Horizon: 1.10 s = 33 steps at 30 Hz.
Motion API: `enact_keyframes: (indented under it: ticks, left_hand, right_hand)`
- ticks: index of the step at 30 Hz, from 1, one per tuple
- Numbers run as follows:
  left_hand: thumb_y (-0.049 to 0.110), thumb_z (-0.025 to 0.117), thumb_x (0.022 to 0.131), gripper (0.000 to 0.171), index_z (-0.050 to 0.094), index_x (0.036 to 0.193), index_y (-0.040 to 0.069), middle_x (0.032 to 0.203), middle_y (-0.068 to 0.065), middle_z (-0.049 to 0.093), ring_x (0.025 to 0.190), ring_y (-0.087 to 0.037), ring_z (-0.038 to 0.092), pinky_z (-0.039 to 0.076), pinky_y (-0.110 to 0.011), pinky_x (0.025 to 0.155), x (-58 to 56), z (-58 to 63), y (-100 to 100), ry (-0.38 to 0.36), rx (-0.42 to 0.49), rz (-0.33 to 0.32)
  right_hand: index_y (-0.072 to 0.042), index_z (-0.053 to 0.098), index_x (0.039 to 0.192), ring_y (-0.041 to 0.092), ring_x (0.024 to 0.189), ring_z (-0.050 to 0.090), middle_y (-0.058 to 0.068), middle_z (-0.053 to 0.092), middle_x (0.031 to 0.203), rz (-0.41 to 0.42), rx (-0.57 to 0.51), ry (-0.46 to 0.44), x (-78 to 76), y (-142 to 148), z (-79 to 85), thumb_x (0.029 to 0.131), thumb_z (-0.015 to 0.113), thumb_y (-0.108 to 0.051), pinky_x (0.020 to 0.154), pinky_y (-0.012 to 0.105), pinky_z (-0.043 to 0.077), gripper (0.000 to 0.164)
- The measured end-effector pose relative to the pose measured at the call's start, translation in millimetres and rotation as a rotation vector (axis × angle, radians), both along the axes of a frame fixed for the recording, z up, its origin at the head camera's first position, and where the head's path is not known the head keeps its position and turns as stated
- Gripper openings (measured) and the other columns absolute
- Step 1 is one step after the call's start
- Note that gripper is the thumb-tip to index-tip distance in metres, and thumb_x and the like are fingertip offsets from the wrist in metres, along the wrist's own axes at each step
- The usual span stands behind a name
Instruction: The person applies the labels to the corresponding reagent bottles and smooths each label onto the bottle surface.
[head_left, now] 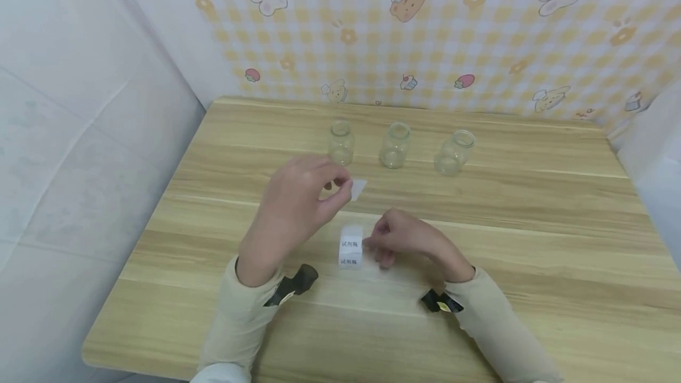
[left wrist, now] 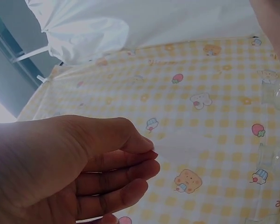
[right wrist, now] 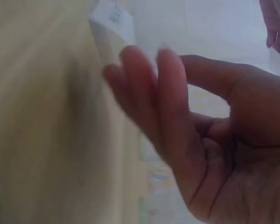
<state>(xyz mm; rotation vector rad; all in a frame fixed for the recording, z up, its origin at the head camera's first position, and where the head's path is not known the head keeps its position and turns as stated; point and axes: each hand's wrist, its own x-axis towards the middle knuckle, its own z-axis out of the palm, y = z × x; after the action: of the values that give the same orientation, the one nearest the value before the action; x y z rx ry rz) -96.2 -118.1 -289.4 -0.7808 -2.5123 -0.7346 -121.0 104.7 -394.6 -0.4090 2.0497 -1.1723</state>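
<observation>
Between thumb and index fingertip, my left hand pinches a small white label by its edge, raised in front of the leftmost glass jar. In the left wrist view the label looks pale and thin against the checked cloth. A roll of white labels with printed black characters stands on the table between the hands. Beside its right edge is my right hand, fingers loosely bent and holding nothing. The right wrist view has the label roll just beyond the fingertips.
Three lidless glass jars stand in a row toward the back of the wooden table: a left jar, a middle jar and a right jar. A yellow checked cloth hangs behind; a white wall borders the left.
</observation>
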Motion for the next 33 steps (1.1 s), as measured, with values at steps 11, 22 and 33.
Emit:
enact_keyframes:
  ticks: [11,22,33]
  left_hand:
    - [0.008,0.074,0.089,0.006,0.078,0.085,0.006,0.079,-0.002,0.074,0.069,-0.019,0.066,0.053,-0.032,0.065,-4.3,-6.5,14.0,0.147,-0.067,-0.063]
    - [0.013,0.077,0.089,0.007,0.079,0.084,0.008,0.082,-0.001,0.076,0.077,-0.018,0.070,0.053,-0.032,0.071,-0.5,-12.8,32.4,0.319,-0.093,-0.106]
    - [0.014,0.081,0.089,0.005,0.080,0.087,0.010,0.080,0.003,0.074,0.073,-0.015,0.063,0.047,-0.027,0.070,-0.3,-15.2,36.5,0.266,-0.096,-0.165]
  right_hand:
    - [0.002,0.072,0.105,0.021,0.055,0.064,0.014,0.070,0.080,-0.376,-0.383,0.170,20.1,10.3,59.2,0.104,0.064,-0.017,0.045,0.034,0.052,0.021]
    - [0.006,0.073,0.111,0.020,0.051,0.065,0.007,0.078,0.090,-0.534,-0.410,0.193,23.5,11.9,66.4,0.104,0.063,-0.017,0.043,0.028,0.051,0.026]
    - [0.009,0.071,0.108,0.017,0.054,0.066,0.002,0.075,0.084,-0.590,-0.401,0.264,21.6,15.1,68.1,0.102,0.068,-0.015,0.043,0.029,0.050,0.025]
